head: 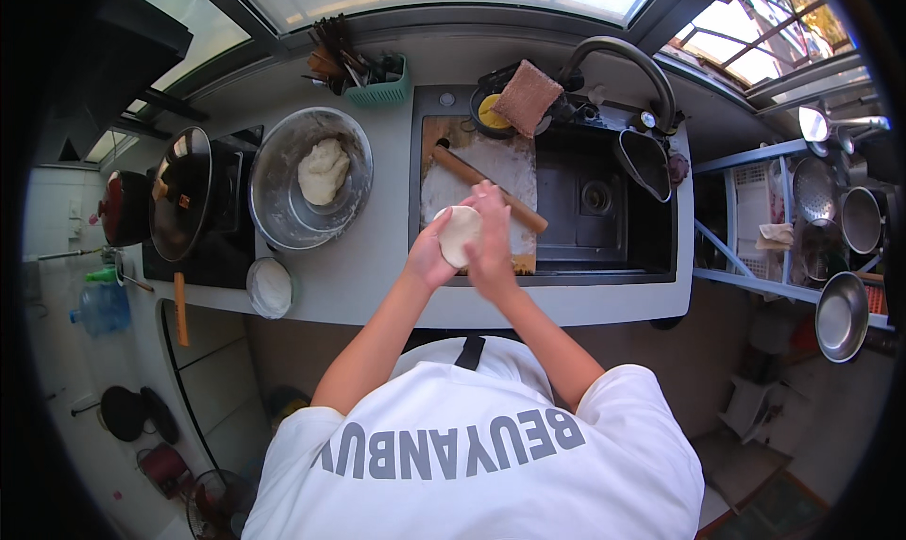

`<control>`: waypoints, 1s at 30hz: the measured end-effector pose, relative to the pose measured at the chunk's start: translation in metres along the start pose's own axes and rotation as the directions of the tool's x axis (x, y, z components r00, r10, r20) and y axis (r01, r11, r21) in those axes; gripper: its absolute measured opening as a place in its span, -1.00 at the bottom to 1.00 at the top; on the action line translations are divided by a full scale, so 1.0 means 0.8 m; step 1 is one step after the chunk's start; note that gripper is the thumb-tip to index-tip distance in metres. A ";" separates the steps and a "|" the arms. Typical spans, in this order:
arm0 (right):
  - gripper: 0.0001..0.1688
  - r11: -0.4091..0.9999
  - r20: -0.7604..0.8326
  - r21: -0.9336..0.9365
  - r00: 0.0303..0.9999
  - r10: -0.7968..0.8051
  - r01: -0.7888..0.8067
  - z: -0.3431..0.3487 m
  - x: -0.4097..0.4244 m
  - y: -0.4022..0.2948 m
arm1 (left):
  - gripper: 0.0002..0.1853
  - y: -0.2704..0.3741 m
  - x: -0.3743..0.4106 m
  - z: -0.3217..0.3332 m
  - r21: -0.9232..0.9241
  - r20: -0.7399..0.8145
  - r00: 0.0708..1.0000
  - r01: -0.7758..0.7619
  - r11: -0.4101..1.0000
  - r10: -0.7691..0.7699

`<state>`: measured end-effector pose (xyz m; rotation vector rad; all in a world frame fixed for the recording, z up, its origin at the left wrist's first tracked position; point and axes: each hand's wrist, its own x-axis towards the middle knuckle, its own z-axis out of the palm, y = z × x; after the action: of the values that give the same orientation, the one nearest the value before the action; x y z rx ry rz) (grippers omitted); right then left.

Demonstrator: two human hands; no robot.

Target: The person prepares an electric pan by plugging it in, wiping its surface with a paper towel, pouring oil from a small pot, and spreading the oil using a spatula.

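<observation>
Between my hands, above the floured wooden board (520,165), is a flat round piece of dough (459,236). My left hand (427,255) grips its left side with the thumb on its face. Slightly blurred, my right hand (491,246) touches the dough's right edge with its fingers extended. A wooden rolling pin (471,176) lies diagonally on the board, partly behind my right fingers. To the left, a large metal bowl (265,214) holds a lump of dough (323,172). A small bowl of white flour (271,287) stands near the counter's front edge.
The board covers the left part of the sink (644,264), under a curved faucet (623,45). Behind it are a pan with something yellow (490,112) and a pinkish cloth (527,98). A green utensil basket (382,91) stands at the back; a glass-lidded pan (180,200) is on the stove.
</observation>
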<state>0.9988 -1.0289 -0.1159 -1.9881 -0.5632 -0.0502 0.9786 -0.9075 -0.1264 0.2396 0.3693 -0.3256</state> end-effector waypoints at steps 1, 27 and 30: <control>-0.26 1.000 -0.053 0.001 0.998 0.029 -0.029 -0.004 0.003 0.027 | -0.53 -0.003 0.013 -0.029 0.059 -0.060 0.998 -0.021 0.998 0.024; -0.49 0.895 0.243 -0.446 0.963 0.117 0.004 -0.064 -0.044 0.137 | -0.60 -0.043 -0.003 -0.128 0.676 -0.479 0.793 0.061 0.734 0.376; -0.51 0.920 0.237 -0.389 0.961 0.146 -0.044 -0.048 -0.061 0.132 | -0.59 -0.037 -0.019 -0.078 0.957 0.180 0.684 0.044 -0.286 0.707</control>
<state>1.0063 -1.1183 -0.1999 -2.4216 -0.6618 0.1806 0.9351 -0.9127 -0.1815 2.1747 0.4655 0.2561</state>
